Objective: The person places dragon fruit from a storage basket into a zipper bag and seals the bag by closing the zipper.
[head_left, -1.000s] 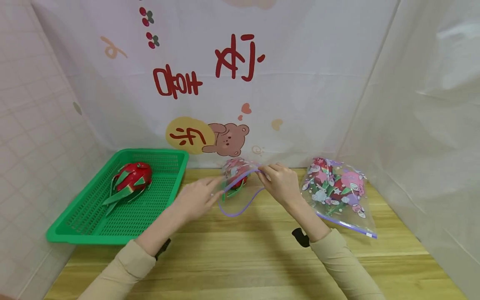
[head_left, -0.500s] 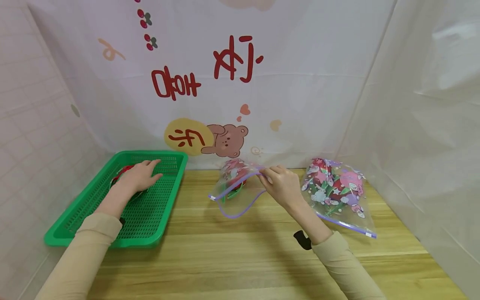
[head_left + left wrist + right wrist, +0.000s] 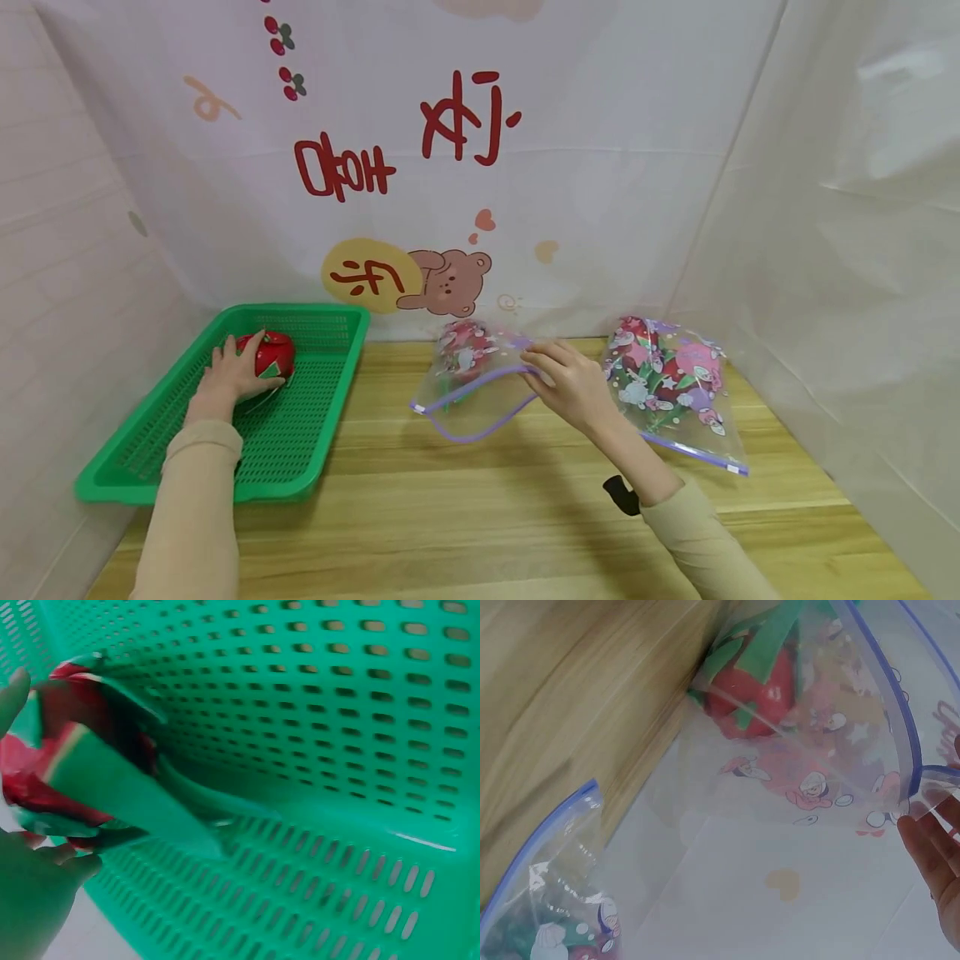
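Note:
A red dragon fruit [image 3: 278,353] with long green scales lies in the green basket [image 3: 317,450]. My left hand [image 3: 225,375] has reached over its left side; in the left wrist view the fingers [image 3: 64,859] curl along the fruit, which sits between them and the thumb. A clear zip bag [image 3: 480,421] with a purple seal and cartoon print stands mid-table, its mouth gaping toward me. Inside it is another dragon fruit [image 3: 754,694]. My right hand [image 3: 570,383] pinches the upper right of the bag's rim between thumb and fingers.
To the right, a second printed zip bag [image 3: 667,379] lies on the wooden table [image 3: 450,517], with red and green fruit inside and its purple seal toward me. White printed cloth [image 3: 600,150] rises right behind the bags, and sheets flank both sides.
My left hand let go of the bag's left rim and swung left into the basket, onto the dragon fruit. My right hand stays at the rim, and the bag's mouth sags slightly lower.

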The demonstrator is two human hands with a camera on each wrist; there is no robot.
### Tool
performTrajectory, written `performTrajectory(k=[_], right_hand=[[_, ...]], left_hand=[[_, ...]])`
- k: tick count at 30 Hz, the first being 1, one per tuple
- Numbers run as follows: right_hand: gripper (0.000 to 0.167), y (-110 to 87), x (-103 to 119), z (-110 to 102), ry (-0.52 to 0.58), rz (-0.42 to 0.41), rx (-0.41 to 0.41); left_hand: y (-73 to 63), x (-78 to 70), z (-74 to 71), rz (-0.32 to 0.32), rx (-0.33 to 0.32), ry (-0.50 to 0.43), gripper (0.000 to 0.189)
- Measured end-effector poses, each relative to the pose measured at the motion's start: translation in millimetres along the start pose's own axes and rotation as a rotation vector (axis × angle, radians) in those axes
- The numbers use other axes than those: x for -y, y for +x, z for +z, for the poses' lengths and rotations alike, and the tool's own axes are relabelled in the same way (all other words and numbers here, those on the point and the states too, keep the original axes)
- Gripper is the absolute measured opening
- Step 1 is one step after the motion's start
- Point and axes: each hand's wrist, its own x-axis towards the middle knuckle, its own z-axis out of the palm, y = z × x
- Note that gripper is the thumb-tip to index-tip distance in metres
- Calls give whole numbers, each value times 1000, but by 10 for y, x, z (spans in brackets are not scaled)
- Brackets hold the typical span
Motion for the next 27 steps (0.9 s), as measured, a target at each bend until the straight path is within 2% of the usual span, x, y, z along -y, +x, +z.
performTrajectory(k=[4, 9, 14, 18, 27], right_hand=[[28, -62, -44, -24, 1, -29, -10], [26, -100, -70, -37, -4, -41, -5], [24, -111, -60, -42, -14, -42, 10], [23, -113, -47, -43, -20, -38, 20], [19, -103, -45, -44, -38, -25, 32]], left_hand=[[-15, 62, 66, 1, -23, 23, 97], [-28, 79, 96, -29, -66, 34, 100], [-24, 74, 123, -64, -66, -31, 99], [-17, 71, 128, -47, -46, -81, 96], [-26, 19, 65, 43, -38, -63, 92]])
